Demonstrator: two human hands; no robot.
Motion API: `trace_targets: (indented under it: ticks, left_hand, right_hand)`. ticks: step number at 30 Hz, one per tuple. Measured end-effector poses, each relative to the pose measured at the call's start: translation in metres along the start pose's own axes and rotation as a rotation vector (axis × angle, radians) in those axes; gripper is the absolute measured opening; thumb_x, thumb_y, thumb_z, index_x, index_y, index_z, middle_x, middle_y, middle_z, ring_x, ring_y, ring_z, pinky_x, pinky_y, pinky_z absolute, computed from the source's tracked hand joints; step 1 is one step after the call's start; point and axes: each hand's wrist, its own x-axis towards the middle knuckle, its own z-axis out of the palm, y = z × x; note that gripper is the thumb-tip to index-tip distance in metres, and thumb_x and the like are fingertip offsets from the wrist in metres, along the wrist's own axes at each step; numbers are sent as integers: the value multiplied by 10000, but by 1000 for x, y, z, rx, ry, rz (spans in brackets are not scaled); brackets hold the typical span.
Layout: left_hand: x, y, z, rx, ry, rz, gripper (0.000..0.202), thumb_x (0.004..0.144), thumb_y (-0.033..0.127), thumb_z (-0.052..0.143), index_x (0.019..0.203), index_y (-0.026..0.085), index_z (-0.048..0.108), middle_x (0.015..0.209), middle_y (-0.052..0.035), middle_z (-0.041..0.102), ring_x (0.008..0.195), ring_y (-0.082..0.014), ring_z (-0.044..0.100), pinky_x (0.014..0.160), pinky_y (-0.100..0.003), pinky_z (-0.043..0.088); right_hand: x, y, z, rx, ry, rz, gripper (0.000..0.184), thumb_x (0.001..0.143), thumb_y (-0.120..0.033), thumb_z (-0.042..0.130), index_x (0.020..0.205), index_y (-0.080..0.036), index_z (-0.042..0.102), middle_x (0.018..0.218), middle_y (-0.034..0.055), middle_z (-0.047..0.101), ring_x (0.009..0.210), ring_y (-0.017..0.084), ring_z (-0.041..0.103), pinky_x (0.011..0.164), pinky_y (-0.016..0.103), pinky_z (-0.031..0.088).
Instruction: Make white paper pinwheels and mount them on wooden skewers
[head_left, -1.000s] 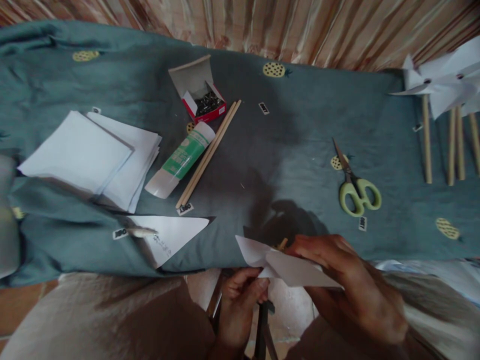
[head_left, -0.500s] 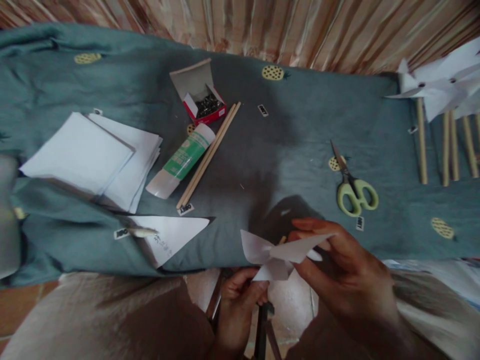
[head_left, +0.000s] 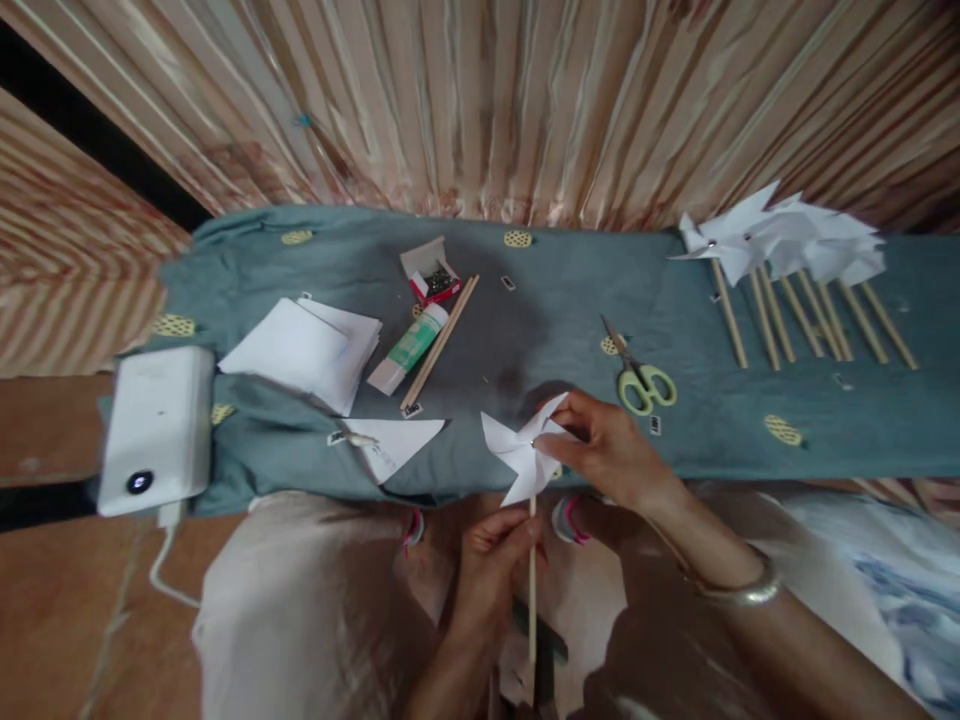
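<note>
A white paper pinwheel (head_left: 517,455) on a thin wooden stick (head_left: 532,590) is in front of me, just past the table's near edge. My left hand (head_left: 491,560) is closed around the stick below the blades. At the upper right blade, my right hand (head_left: 611,450) pinches the paper, its fingers close to the small dark pin in the centre. Part of that blade is hidden by the fingers. Left of the pinwheel lies a white paper triangle (head_left: 401,440) with writing on it. Scissors (head_left: 637,375) with green handles rest beyond my right hand.
Finished pinwheels (head_left: 795,240) lie in a row at the far right. A stack of white paper (head_left: 292,350), a glue stick (head_left: 409,350), two wooden sticks (head_left: 442,340) and an open box of pins (head_left: 435,285) lie left of centre. A white power bank (head_left: 161,420) is at the left edge.
My view has lifted and takes in more of the table and curtain. The pinwheel has turned to face me, its stick now in sight. My right hand still grips a blade.
</note>
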Motion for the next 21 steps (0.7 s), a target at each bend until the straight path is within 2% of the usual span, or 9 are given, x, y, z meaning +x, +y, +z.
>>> trace_targets:
  ticks: [4,8,11,16,21]
  left_hand:
    - [-4,4,4,-56,-9,-4,337,489,389,878,615,130,703,530,19,582,469,-57,466,510,-196,330]
    - [-4,3,5,-99,11,18,411,394,376,906,634,114,699,556,3,607,465,-66,498,514,-206,366]
    - [-6,4,7,-113,-9,60,428,377,375,911,632,109,693,563,3,607,472,-68,509,517,-212,381]
    - [-13,6,10,-134,-42,115,422,375,352,920,631,108,691,581,8,612,491,-61,525,531,-205,398]
    - [-14,7,11,-140,-54,124,437,354,341,930,631,99,694,568,6,618,478,-56,532,522,-194,395]
  right_hand:
    - [8,0,1,-7,3,29,144,654,-162,693,788,-187,647,791,37,752,732,192,693,641,277,528]
    - [15,-5,1,20,-51,123,183,595,-129,712,691,-205,577,732,8,732,709,176,681,648,266,535]
    - [21,-9,1,5,-51,129,218,539,-105,723,626,-200,547,644,-3,696,651,166,656,618,255,522]
    - [29,-12,-1,-109,-16,136,254,463,-131,779,587,-182,564,540,-35,596,561,134,565,521,227,424]
    - [31,-18,-4,-232,-13,153,248,449,-139,794,559,-177,575,494,-68,506,498,90,438,471,219,307]
